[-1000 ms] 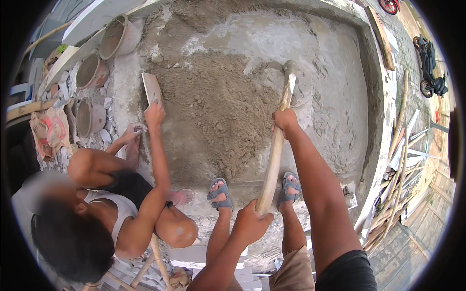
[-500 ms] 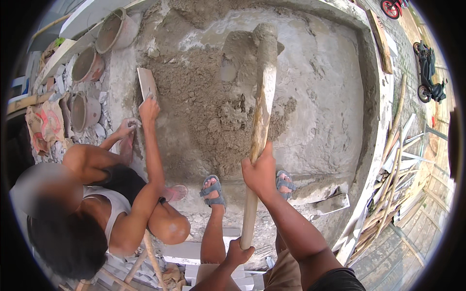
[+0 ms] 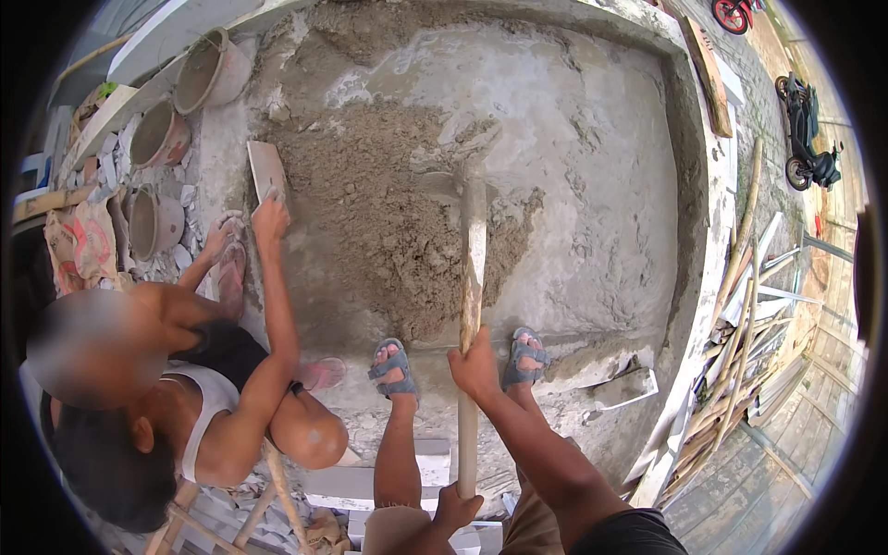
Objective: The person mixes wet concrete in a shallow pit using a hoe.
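Note:
My right hand (image 3: 476, 366) is wrapped round the middle of a hoe's wooden handle (image 3: 473, 264). Lower down, near the end of the same handle, my left hand (image 3: 457, 507) is closed on it. The hoe's head lies in wet grey mortar (image 3: 384, 213), its blade mostly hidden. Part of the mix is a rough, crumbly heap; to its right it spreads smooth and watery. My sandalled feet stand at the near edge of the mix, one on each side of the handle.
On the left a person squats, one hand on a flat plastering float (image 3: 267, 168). Behind that person stand several mortar-stained buckets (image 3: 159, 135). A low concrete rim (image 3: 692, 222) borders the mix on the right, with wooden poles (image 3: 731, 370) beyond it. A motorbike (image 3: 807, 134) is parked farther off.
The hoe's head has come down from above into the mortar, nearer to me. My right hand has dropped lower with the handle. The co-worker's float has barely shifted.

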The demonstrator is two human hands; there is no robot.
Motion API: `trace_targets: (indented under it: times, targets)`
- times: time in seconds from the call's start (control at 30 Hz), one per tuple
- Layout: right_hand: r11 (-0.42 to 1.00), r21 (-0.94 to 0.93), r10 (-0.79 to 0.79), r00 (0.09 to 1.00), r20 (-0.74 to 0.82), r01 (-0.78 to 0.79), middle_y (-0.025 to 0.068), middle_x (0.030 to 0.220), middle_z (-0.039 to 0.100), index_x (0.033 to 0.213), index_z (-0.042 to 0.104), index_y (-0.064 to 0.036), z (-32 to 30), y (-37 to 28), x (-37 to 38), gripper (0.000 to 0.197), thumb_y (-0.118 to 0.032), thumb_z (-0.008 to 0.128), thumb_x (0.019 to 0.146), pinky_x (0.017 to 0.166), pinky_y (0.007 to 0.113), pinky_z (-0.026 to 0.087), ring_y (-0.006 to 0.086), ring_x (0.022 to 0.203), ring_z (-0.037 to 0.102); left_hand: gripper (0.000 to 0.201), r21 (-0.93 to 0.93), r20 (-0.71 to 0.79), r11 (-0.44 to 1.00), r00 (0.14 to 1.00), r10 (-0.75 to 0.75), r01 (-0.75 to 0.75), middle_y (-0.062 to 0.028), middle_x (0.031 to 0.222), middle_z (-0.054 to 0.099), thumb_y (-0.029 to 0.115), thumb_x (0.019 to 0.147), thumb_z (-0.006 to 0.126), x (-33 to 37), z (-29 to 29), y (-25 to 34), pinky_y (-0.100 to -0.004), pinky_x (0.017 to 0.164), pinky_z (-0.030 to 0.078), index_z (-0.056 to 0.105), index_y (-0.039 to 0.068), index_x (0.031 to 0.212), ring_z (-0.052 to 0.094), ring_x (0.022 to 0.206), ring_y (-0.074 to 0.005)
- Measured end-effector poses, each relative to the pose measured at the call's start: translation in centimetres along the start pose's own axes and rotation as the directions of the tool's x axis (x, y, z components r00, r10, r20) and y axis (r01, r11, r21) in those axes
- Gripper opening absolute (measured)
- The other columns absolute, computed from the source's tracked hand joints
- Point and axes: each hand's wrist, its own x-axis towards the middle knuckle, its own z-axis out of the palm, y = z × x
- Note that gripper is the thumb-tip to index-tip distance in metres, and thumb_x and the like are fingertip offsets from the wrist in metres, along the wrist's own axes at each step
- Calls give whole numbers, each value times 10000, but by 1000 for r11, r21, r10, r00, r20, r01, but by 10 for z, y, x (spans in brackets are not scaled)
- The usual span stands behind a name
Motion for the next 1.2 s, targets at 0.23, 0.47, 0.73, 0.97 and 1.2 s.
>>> trace_targets:
  times: [0.23, 0.47, 0.73, 0.97, 1.2]
  targets:
    - [987, 145, -14, 940, -340, 67, 158, 721, 579, 1094, 331, 6, -120, -37, 118, 381, -79, 597, 835, 414, 370, 521, 231, 467, 607, 384, 101, 94, 923, 927, 363, -372, -261, 836, 670, 187, 731, 692, 112, -13, 150, -433, 735, 536, 640, -14, 1054, 674, 845, -405]
    - [993, -18, 98, 924, -369, -113, 242, 838, 567, 1179, 310, 109, -191, -24, 306, 501, -61, 579, 792, 408, 447, 532, 322, 508, 609, 406, -54, 239, 963, 933, 271, -265, -214, 811, 676, 221, 732, 668, 211, -5, 351, -393, 656, 530, 612, -47, 1032, 689, 729, -296]
    - [925, 190, 347, 935, -71, -329, 302, 1070, 615, 1195, 426, 169, -116, -26, 233, 520, -37, 570, 740, 571, 468, 580, 411, 840, 685, 423, -14, 50, 972, 971, 235, -235, -99, 763, 638, 186, 767, 694, 103, -26, 225, -307, 560, 484, 600, -17, 1126, 597, 612, -146]
    - [952, 120, 285, 958, -12, -282, 301, 961, 631, 1133, 420, 78, 16, -4, 68, 463, -100, 633, 764, 759, 459, 539, 428, 885, 663, 463, 119, -43, 992, 998, 56, -51, -229, 821, 679, 265, 721, 724, -5, -78, 91, -409, 718, 534, 623, -35, 1059, 692, 796, -344]
    - [981, 193, -5, 998, 58, -7, 317, 897, 619, 1105, 367, 29, -4, -62, -66, 442, -73, 644, 775, 745, 508, 499, 487, 845, 631, 367, 117, -126, 992, 990, 58, -43, -194, 762, 675, 207, 714, 723, -73, -45, 7, -397, 666, 533, 642, -18, 993, 694, 709, -304]
